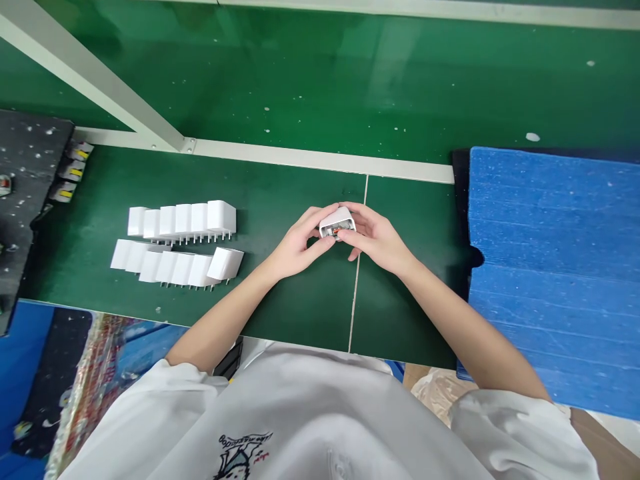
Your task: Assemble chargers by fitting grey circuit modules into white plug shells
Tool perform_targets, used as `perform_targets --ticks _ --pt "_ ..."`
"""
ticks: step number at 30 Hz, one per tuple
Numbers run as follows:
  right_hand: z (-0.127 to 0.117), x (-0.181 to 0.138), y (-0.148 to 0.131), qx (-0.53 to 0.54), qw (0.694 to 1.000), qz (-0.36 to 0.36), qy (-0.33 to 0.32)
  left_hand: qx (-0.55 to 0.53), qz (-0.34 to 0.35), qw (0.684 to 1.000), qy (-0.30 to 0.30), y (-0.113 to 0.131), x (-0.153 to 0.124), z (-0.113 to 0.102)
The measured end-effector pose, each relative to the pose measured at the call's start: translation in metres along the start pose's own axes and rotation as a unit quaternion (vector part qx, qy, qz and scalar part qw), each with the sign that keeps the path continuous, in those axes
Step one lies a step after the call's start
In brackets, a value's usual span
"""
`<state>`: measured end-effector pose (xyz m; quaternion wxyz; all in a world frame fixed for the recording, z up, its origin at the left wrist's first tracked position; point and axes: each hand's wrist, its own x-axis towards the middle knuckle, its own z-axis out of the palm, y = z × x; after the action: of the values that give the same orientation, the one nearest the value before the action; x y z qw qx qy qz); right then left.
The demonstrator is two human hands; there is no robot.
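Note:
Between my two hands, above the green table (300, 300), is a white plastic charger housing (342, 217) with its open side facing me. Metal and reddish parts show inside it. My left hand (299, 243) grips its left side with fingers and thumb. From the right, my right hand (379, 238) closes on it too, the thumb at the lower edge of the opening. To the left of my hands stand two rows of similar white chargers (183, 220), with metal prongs pointing down. At the right end of the front row, one charger (225, 264) sits tilted.
A blue corrugated board or box (555, 267) lies at the right. At the far left is a black tray (30, 173), with several small yellow-and-white parts (74, 171) at its edge. A white metal rail (300, 159) runs behind the table.

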<state>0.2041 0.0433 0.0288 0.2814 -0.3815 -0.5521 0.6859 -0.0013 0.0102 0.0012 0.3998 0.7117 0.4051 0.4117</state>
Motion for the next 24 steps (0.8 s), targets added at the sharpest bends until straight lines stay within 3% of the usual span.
perform_targets --ticks 9,19,24 --pt "0.006 -0.002 0.006 -0.037 0.999 -0.035 0.017 -0.002 0.007 1.000 0.025 0.000 -0.002 0.001" --pt "-0.006 0.009 0.014 0.026 0.999 0.025 -0.018 -0.041 -0.073 0.996 -0.016 -0.012 -0.002 0.000" --pt "-0.014 0.016 0.011 0.002 0.999 0.031 -0.007 0.046 -0.066 0.997 0.020 0.011 -0.008 -0.002"
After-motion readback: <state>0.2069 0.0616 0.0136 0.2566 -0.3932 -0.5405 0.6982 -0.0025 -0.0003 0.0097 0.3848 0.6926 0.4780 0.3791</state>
